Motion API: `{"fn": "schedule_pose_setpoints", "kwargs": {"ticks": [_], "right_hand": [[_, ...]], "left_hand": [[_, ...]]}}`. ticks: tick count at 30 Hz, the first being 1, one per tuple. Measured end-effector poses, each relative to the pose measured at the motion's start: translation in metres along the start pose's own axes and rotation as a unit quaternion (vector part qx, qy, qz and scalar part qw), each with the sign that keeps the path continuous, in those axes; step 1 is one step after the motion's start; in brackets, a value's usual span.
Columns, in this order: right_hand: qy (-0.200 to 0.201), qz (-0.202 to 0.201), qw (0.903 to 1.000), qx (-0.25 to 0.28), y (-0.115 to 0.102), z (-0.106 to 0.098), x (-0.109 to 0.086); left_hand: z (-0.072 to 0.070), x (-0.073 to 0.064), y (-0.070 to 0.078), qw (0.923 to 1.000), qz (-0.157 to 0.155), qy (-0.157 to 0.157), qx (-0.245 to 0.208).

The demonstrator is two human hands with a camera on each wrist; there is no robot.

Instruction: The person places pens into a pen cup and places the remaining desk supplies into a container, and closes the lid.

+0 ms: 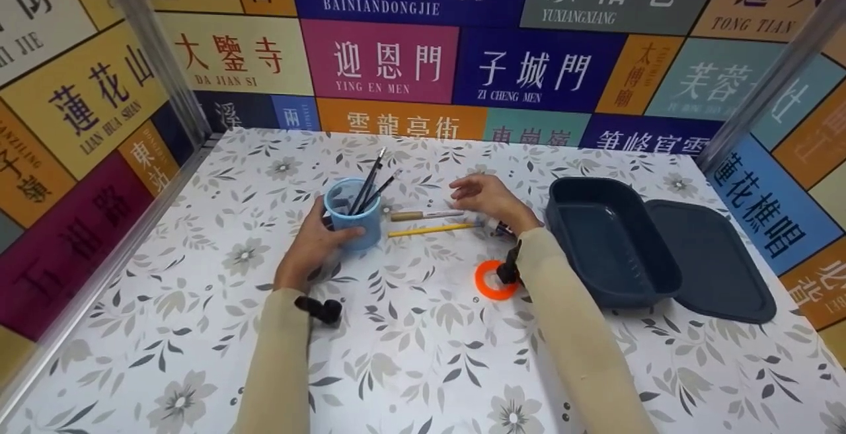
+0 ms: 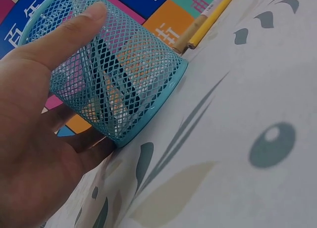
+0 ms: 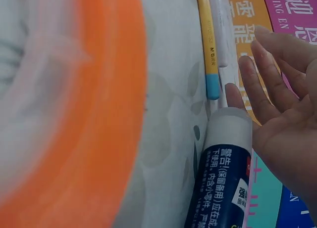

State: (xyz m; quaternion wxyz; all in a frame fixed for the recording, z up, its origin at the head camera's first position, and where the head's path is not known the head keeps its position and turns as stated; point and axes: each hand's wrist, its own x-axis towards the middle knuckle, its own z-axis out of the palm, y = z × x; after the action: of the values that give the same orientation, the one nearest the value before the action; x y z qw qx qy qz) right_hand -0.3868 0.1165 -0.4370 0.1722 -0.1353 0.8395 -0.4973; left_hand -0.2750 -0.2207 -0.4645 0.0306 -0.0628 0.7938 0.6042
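A light blue mesh pen cup (image 1: pixel 362 234) stands on the cloth with several dark pencils (image 1: pixel 365 189) leaning in it. My left hand (image 1: pixel 306 247) grips its side, the thumb across the front in the left wrist view. My right hand (image 1: pixel 490 197) holds nothing, its fingers loosely bent, over the table to the right of the cup. Near it lie a yellow pencil (image 1: pixel 433 229) with a blue end and a tan-and-white pen-like stick (image 1: pixel 408 215). A dark blue glue stick (image 3: pixel 223 173) with a whitish cap lies below the right hand, mostly hidden in the head view.
A bright orange tape roll (image 1: pixel 487 289) lies by my right wrist. To the right stands a dark blue rectangular box (image 1: pixel 605 242), and its flat lid (image 1: pixel 717 262) lies beside it. The floral tablecloth (image 1: pixel 396 355) reaches a wall of coloured signs behind.
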Motion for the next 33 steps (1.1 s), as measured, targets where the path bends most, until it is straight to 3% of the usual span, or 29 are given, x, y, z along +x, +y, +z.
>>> {"fn": "schedule_pose_setpoints", "kwargs": {"ticks": [6, 10, 18, 26, 33], "right_hand": [[-0.011, 0.011, 0.9993, -0.035, 0.0032, -0.0031, 0.0025], [-0.02, 0.028, 0.9978, -0.056, 0.0045, -0.0039, 0.003], [-0.044, 0.025, 0.9957, -0.078, 0.0047, 0.0007, 0.0041], [-0.033, 0.04, 0.9939, -0.098, 0.0001, 0.0043, 0.003], [-0.027, 0.016, 0.9906, -0.133, 0.0009, 0.0048, 0.0037]], "left_hand": [[0.0005, -0.0018, 0.0029, 0.9995, 0.029, -0.009, 0.011], [0.0019, -0.0033, 0.0037, 0.9996, 0.026, -0.009, 0.008], [0.0023, -0.0046, 0.0021, 0.999, 0.043, -0.012, -0.002], [0.0006, -0.0026, 0.0002, 0.9989, 0.045, -0.016, -0.006], [0.0012, -0.0031, -0.0023, 0.9979, 0.059, -0.014, -0.023]]}}
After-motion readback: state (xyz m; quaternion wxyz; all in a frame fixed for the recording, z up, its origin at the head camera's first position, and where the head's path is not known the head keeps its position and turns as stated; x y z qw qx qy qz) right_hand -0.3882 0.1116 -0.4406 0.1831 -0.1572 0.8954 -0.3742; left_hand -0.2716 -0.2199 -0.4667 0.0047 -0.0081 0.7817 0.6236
